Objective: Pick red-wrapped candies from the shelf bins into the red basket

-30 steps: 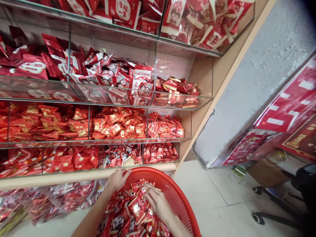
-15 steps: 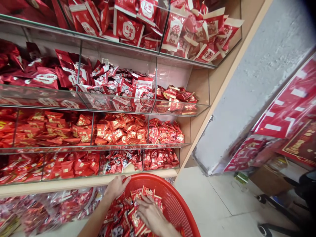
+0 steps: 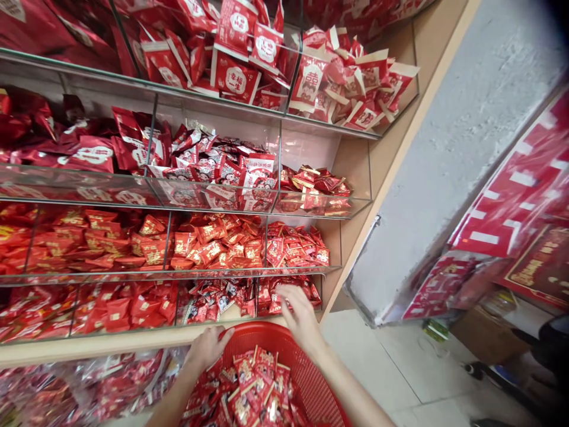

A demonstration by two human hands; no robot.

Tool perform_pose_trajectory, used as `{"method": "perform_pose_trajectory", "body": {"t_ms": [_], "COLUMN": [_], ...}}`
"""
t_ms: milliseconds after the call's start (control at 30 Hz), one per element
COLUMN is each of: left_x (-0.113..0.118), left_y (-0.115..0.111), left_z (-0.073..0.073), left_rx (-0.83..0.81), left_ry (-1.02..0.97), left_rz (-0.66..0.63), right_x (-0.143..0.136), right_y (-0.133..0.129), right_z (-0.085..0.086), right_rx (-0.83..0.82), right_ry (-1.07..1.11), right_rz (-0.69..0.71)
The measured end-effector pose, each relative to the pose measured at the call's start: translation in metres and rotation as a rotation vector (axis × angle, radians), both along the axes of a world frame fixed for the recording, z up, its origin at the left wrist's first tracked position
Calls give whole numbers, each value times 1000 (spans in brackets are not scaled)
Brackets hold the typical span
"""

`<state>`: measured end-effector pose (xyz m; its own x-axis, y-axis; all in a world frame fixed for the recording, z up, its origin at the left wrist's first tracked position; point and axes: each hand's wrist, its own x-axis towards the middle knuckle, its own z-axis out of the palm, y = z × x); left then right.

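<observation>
A red plastic basket point(image 3: 317, 385) holds a heap of small red packets point(image 3: 262, 379). My left hand point(image 3: 208, 349) grips its rim at the far left, thumb over the edge. Above the basket's far rim, my right hand point(image 3: 299, 314) reaches over the front of the lowest shelf's right-hand compartment. Its fingers are stretched out and apart, with nothing seen in them. Just beyond the fingertips lie red packets point(image 3: 265, 296) in that compartment, partly covered by the hand.
Glass-fronted shelves point(image 3: 133, 204) hold several rows of red packets in divided compartments. Plastic-wrapped packets point(image 3: 115, 382) lie below the bottom shelf. To the right stand a grey wall point(image 3: 413, 178), a cardboard box point(image 3: 480, 332) and black chair legs point(image 3: 502, 385) on the tiled floor.
My right hand has left the packets in the basket and moved up to the lowest shelf. The left hand stays on the rim. The view has shifted slightly.
</observation>
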<state>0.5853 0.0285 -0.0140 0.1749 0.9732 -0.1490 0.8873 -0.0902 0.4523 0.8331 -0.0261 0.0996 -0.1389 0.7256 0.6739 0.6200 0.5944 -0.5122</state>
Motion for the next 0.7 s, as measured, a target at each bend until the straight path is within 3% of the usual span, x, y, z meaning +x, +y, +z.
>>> {"method": "perform_pose_trajectory", "body": {"t_ms": [167,300,500,700], "left_x": [-3,-3,-1,-3], "left_y": [1,0,-2,-2], "left_z": [-7,-6,0,-3], "left_rx": [41,30,9,28], "left_ry": [22,33,43,29], "left_rz": [-29,-22,-11,-27], "right_x": [23,28,26,31], "right_y": [46,65,75,82], "right_z": [60,85,93,90], "right_rx": [187,163,154,180], "right_ry": [-143,-411,-636,-429], "right_rz": [-100,-62,-17,43]}}
